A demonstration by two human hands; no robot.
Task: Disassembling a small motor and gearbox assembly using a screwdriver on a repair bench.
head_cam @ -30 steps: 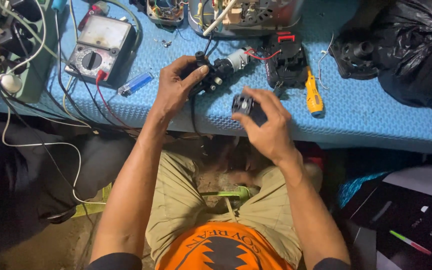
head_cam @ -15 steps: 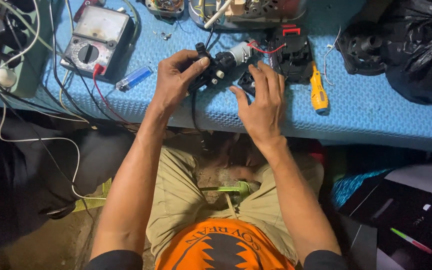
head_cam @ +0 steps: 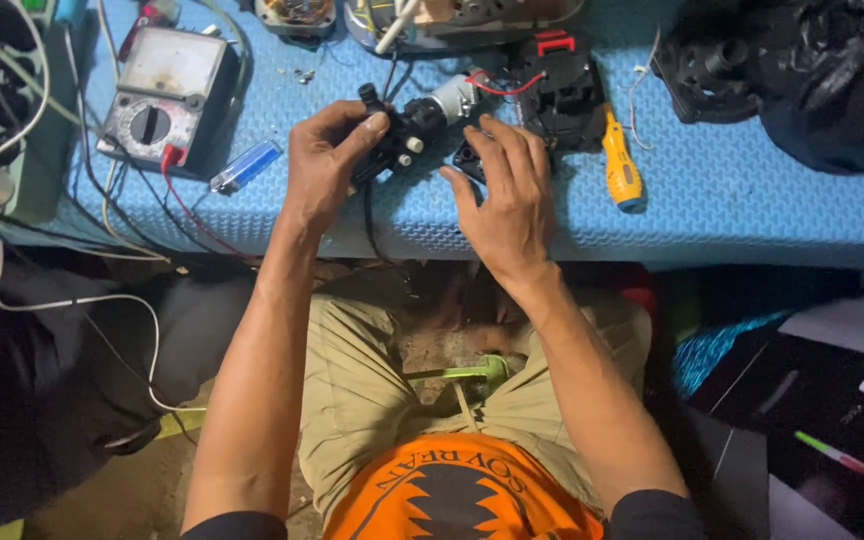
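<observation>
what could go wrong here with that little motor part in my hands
1. The left hand pinches the small black motor assembly near the blue mat's front edge; a slip could drop it past the edge onto your lap.
2. Its thin red wire runs to the black housing; pulling the assembly away may strain it.
3. The right hand covers a small dark part that could get nudged off, and the yellow screwdriver lies close by.
</observation>
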